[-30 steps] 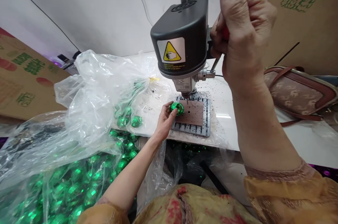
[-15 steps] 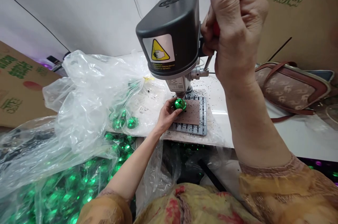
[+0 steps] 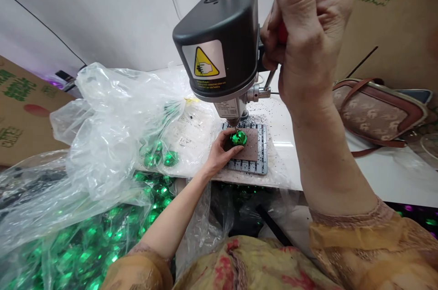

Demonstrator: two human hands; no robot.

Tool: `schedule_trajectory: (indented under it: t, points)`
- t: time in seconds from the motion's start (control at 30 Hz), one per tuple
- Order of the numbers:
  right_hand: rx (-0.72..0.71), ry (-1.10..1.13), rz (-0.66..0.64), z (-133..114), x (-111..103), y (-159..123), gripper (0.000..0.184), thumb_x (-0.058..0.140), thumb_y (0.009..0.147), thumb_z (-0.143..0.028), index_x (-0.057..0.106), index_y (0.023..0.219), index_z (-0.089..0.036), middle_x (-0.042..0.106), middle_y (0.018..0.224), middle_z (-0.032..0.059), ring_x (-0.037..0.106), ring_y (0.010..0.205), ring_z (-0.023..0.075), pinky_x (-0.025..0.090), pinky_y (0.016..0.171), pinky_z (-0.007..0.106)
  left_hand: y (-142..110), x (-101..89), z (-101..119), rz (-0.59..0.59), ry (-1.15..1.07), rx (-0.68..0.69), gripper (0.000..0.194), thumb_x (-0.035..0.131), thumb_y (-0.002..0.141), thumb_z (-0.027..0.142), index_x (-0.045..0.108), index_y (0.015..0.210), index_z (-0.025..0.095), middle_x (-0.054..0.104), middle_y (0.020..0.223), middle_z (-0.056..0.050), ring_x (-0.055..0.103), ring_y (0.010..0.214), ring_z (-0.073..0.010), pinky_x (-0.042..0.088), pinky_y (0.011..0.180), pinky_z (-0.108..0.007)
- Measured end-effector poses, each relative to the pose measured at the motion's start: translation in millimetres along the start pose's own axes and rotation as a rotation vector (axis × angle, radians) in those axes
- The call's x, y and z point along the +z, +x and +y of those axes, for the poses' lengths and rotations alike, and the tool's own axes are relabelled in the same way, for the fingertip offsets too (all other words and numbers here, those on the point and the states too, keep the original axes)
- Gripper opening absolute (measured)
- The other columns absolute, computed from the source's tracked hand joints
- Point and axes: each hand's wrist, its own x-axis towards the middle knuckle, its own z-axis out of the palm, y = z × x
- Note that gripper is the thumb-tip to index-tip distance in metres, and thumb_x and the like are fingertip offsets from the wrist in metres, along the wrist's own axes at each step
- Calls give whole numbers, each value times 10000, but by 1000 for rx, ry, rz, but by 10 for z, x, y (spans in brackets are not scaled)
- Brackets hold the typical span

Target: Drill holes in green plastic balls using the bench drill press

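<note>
A small bench drill press (image 3: 219, 39) with a dark head and a warning sticker stands in front of me. My left hand (image 3: 220, 149) holds a shiny green faceted ball (image 3: 238, 138) between thumb and fingers, just under the drill chuck (image 3: 233, 121). The ball rests over a brown board (image 3: 249, 148) on the slotted grey base (image 3: 262, 162). Up at the right, my right hand (image 3: 310, 21) is wrapped round the press's lever handle; a bit of its red grip (image 3: 282, 33) shows between the fingers.
Several green balls (image 3: 170, 157) lie left of the base, with many more in clear plastic bags (image 3: 102, 112) at the left. A patterned handbag (image 3: 379, 107) stands at the right. Cardboard boxes (image 3: 393, 34) flank the white table (image 3: 290, 162). Dark shavings surround the base.
The left hand and the green ball have shifted slightly right and down, and the ball has turned in the fingers. My right hand stays on the lever handle.
</note>
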Motion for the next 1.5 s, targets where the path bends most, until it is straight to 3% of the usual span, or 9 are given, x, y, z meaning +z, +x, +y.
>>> schedule_trajectory:
  t: [0.27,0.43,0.5,0.7,0.93,1.13,1.5]
  points:
    - [51,31,-13,-28,6,-9,361,464,951,-177,409,599,-237,347,498,-47,311,376,93,158,329,291,-4,31,-9,21,3,-7,566,821,713,343,546,1188,204,628,1214,-94,589,1166,-251,458,1039,-417]
    - [-74,58,35,-64,78,-127,488,566,878,-531,414,543,-210,334,447,-55,301,365,72,174,382,286,-6,19,-25,5,14,21,565,814,726,339,534,1199,208,613,1244,-95,580,1180,-246,456,1047,-416]
    - [-161,81,57,-146,117,-236,523,566,855,-567,412,520,-196,319,428,-58,292,358,59,166,400,283,-8,16,-37,6,23,28,570,813,726,348,529,1200,209,604,1261,-97,574,1189,-247,453,1055,-420]
    - [-94,-152,-6,-388,55,-599,489,620,896,-313,379,491,-184,287,447,-42,350,402,72,186,430,279,-13,11,-50,1,58,68,556,800,743,354,527,1205,209,620,1223,-93,581,1178,-245,452,1044,-416]
    - [-170,-361,-24,-312,-74,-773,530,574,910,-329,293,477,-207,284,426,-33,315,388,93,228,406,314,-23,27,15,11,68,94,502,792,749,380,553,1152,201,629,1185,-94,594,1144,-242,462,1008,-411]
    - [-295,-295,-122,-296,-107,-784,498,559,887,-168,274,479,-185,297,416,-45,351,387,77,266,404,288,-28,42,80,39,104,86,495,793,744,393,565,1139,200,647,1161,-86,610,1108,-242,487,969,-405]
    - [-448,-265,-152,-151,-175,-851,434,545,843,-85,238,552,-182,298,497,-52,326,424,50,288,412,240,-33,49,55,28,46,83,484,795,744,384,557,1121,198,642,1171,-92,604,1129,-256,488,980,-420]
